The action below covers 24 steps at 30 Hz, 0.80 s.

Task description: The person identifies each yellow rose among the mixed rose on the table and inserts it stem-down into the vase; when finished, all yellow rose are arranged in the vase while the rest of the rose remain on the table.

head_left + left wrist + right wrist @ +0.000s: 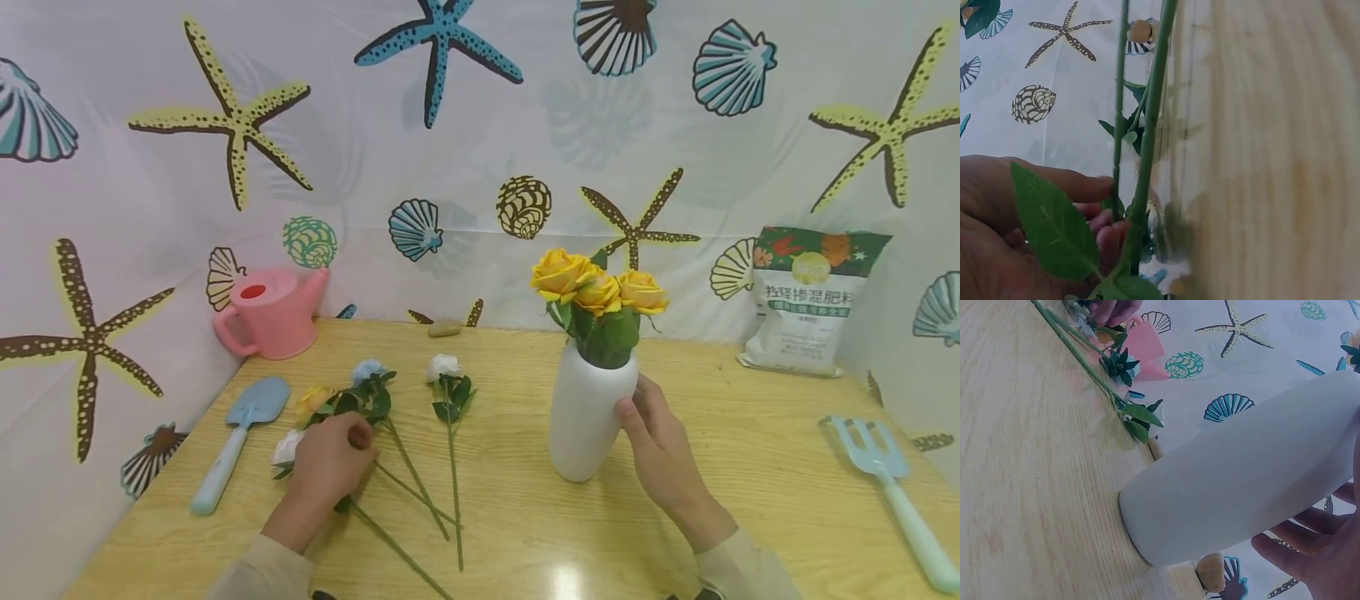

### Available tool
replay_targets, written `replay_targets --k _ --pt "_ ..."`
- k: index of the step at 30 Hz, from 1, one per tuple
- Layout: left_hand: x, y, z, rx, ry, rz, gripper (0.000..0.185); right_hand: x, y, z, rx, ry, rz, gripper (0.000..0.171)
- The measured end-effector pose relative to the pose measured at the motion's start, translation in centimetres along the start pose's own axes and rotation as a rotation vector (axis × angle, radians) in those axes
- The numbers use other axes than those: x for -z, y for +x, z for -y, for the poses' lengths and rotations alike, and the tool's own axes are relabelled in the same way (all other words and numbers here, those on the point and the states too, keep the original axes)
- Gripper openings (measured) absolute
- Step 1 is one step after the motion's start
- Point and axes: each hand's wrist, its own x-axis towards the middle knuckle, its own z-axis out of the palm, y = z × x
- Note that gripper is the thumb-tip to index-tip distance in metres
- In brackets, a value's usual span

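My right hand (667, 454) holds a white vase (588, 417) from its right side, with the thumb on the near face. Yellow roses (600, 287) stand in the vase's mouth. Over at the left, my left hand (330, 462) pinches a thin green rose stem (1117, 175) between thumb and fingers; which bloom it belongs to is hard to tell. Around that hand lie a white rose (285, 450), a yellow rose (313, 398) and a blue rose (367, 371), partly covered by it. Another white rose (444, 367) lies between the hand and the vase.
A pink watering can (277, 321) is at the back left, with a blue hand trowel (243, 425) before it. On the right are a fertilizer bag (806, 304) and a blue hand fork (888, 483). A stone (446, 329) lies at the wooden table's (510, 533) back edge.
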Motion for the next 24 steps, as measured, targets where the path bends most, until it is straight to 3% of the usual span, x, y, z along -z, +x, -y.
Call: replay_targets --k 11,17,24 --pt "1.6 0.1 -0.4 0.037 -0.249 -0.137 0.024 0.1 0.0 0.0 0.016 0.021 -0.01 0.046" --pt "2.4 0.3 -1.9 0.028 -0.371 -0.264 0.022 0.2 0.0 0.0 0.017 0.015 -0.009 0.046" --pt "2.4 0.6 -4.1 -0.011 -0.626 -0.351 0.017 0.1 0.0 -0.1 0.018 0.02 -0.007 0.046"
